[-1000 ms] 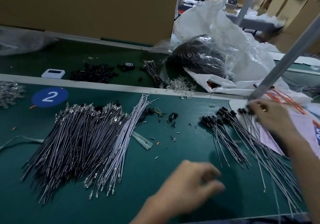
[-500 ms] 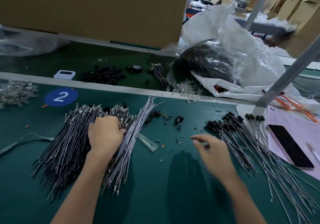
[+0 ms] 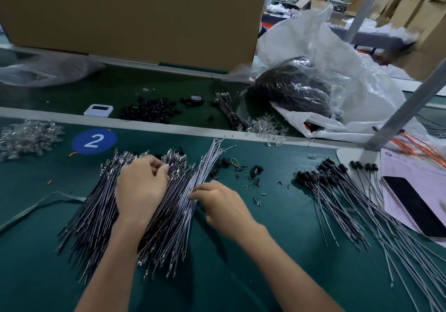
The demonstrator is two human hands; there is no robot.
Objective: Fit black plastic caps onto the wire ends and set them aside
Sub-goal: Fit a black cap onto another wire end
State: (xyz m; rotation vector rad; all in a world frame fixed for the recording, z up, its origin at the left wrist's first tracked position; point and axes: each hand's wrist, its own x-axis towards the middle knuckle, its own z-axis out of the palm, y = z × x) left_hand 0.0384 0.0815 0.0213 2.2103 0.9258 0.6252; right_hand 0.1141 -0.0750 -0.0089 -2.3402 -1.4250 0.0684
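A big pile of uncapped grey wires [image 3: 96, 215] lies on the green mat at the left. My left hand [image 3: 142, 188] rests on top of it, fingers curled round wires near their metal tips. My right hand [image 3: 222, 205] reaches in from the right, and its straight fingertips touch the pile's right edge. Wires with black caps fitted [image 3: 337, 191] fan out at the right, apart from both hands. Loose black caps [image 3: 149, 111] sit in a heap on the far belt, and a few more caps [image 3: 257, 170] lie between the two wire piles.
A phone [image 3: 415, 205] lies on a paper sheet [image 3: 398, 174] at the right, beside a slanted metal post [image 3: 405, 104]. A plastic bag of black parts [image 3: 289, 89] and a cardboard box [image 3: 135, 14] stand behind. Clear parts [image 3: 26, 138] are heaped far left.
My right hand has come left from the capped wires to the edge of the uncapped pile. My left hand went up onto that pile and now curls its fingers round wires there.
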